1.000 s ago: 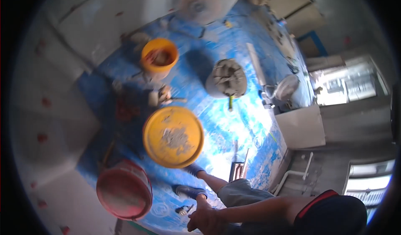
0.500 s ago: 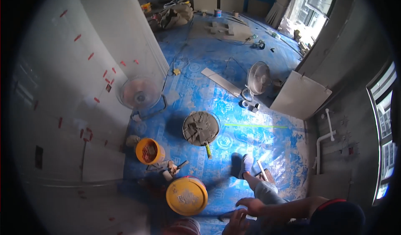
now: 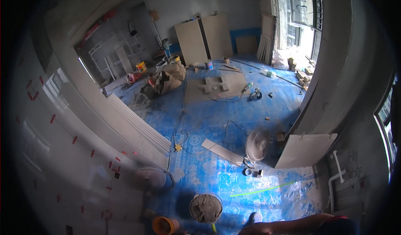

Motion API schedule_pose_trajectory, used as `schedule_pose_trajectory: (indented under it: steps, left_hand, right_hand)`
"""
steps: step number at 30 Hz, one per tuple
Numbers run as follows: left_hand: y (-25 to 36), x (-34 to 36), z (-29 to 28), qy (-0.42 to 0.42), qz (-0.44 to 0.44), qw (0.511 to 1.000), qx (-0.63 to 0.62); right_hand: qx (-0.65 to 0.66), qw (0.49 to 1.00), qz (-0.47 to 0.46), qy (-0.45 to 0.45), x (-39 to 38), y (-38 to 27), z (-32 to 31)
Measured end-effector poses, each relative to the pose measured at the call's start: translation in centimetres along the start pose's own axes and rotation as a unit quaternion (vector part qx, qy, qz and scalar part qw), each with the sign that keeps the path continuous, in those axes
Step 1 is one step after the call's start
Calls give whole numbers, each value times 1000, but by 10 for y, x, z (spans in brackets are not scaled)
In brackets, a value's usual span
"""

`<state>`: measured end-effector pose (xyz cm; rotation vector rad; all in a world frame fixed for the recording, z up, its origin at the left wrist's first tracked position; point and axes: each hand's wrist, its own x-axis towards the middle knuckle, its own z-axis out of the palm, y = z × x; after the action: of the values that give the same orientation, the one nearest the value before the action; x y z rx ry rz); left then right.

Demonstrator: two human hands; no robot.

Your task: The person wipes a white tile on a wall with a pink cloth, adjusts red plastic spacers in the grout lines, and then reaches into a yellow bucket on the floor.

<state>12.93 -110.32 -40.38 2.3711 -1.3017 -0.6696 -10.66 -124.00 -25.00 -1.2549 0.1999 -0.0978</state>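
My right forearm (image 3: 288, 226) reaches in along the lower edge at the right. My right hand (image 3: 252, 229) is only partly in the picture there, and its fingers cannot be made out. My left hand is out of view. My shoe (image 3: 257, 217) stands on the blue floor sheeting just above that hand. Left of the shoe is a bucket of grey mortar (image 3: 206, 208), with a tool's yellow-green handle (image 3: 213, 227) at its near rim. An orange bucket (image 3: 165, 226) sits farther left, cut by the lower edge.
Two fans stand ahead, one at the right (image 3: 257, 145) and one by the left wall (image 3: 150, 177). A pale strip (image 3: 221, 151) lies between them. A white panel (image 3: 307, 150) leans at the right. A green line (image 3: 263, 190) crosses the floor sheeting (image 3: 196, 164).
The view has tilted up, showing more of the far room. Both hands have sunk toward the lower edge; the left has left the picture. The yellow lid is out of view.
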Motion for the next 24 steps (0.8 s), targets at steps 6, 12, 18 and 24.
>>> schedule_pose_trajectory:
  steps: [6,12,18,24]
  left_hand:
    - [63,176,-58,22,-76,997,-15]
    - [66,369,-78,8,-137,990,-27]
    - [58,574,-135,4,-179,984,-3]
    - [46,797,-197,172,-5,985,-24]
  right_hand:
    - [-295,888,251,249,18,-98,-159]
    - [-254,899,188,303,107,-138,-281]
    - [-370,828,286,308,132,11,-494]
    - [-400,661,574,271,47,29,-587]
